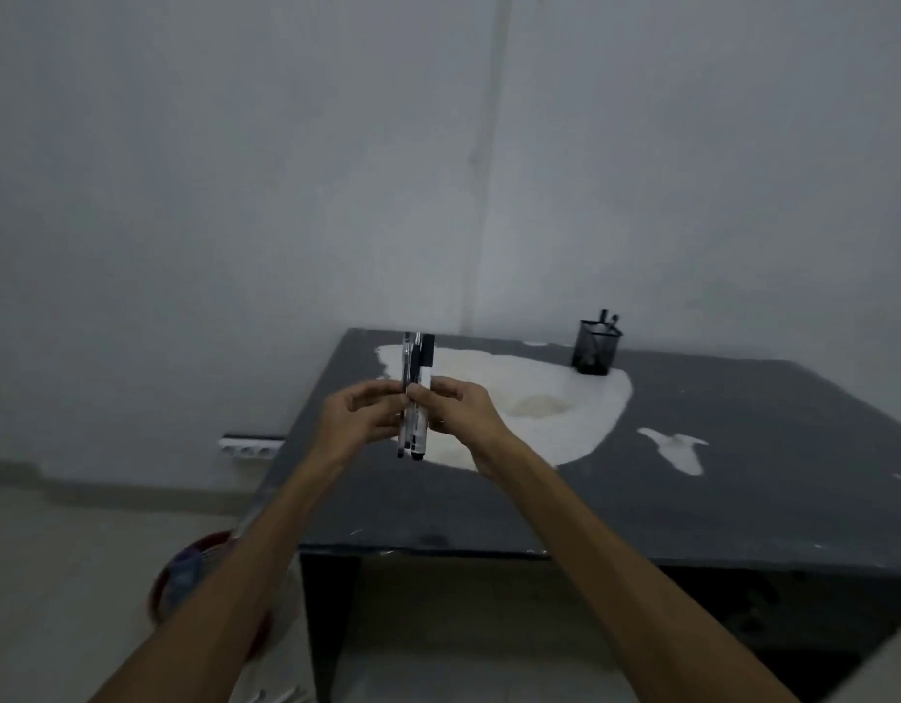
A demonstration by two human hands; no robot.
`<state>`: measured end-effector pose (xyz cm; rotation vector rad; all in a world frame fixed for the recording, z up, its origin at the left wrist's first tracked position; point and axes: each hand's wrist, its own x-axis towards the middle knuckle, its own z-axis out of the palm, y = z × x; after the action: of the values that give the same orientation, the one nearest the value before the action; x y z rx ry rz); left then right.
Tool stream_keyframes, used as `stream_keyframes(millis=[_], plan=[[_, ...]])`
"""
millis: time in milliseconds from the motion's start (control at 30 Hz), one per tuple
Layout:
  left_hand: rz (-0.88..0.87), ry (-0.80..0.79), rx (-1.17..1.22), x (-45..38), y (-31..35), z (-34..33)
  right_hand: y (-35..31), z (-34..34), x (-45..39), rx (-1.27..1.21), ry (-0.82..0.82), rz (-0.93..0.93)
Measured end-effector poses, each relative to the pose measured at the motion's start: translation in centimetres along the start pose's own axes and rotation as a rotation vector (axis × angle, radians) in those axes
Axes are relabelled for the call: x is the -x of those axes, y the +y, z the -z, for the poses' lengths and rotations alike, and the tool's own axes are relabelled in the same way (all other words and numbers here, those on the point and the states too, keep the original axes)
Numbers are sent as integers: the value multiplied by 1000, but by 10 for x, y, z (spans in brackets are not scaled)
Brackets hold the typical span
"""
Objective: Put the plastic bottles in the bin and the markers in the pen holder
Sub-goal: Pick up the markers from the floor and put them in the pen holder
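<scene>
A bundle of markers (416, 362) with black caps and pale barrels stands upright in the air above the table's left part. My left hand (358, 412) and my right hand (461, 409) both pinch it at mid-length, one on each side. The black mesh pen holder (594, 351) stands at the table's back, to the right of my hands, with a few dark pens poking out. A red bin (207, 575) sits on the floor left of the table, partly hidden behind my left forearm; a plastic bottle (184, 580) seems to lie in it, blurred.
The dark table (717, 449) has a large white worn patch in the middle and a smaller one to the right. A white power strip (250, 448) lies along the wall at the left. Pale floor spreads to the left.
</scene>
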<state>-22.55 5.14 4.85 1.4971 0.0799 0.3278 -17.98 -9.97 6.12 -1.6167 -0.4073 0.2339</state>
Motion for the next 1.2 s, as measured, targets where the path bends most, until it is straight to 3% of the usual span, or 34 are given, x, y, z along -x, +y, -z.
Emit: stream_keyframes(millis=[200,533,900,1200], plan=[[-62,-147,-117,-65,-20,-113,6,123,-21,145,178,-22],[-232,-216,-216,-194,-29,-269,11,278,-113,254,428,49],[-409,-216,-338,-318,-33,-352,18,366,-221,335,567,121],[-370,-196,-406,-379,-58,-392,44,407,-272,393,628,148]])
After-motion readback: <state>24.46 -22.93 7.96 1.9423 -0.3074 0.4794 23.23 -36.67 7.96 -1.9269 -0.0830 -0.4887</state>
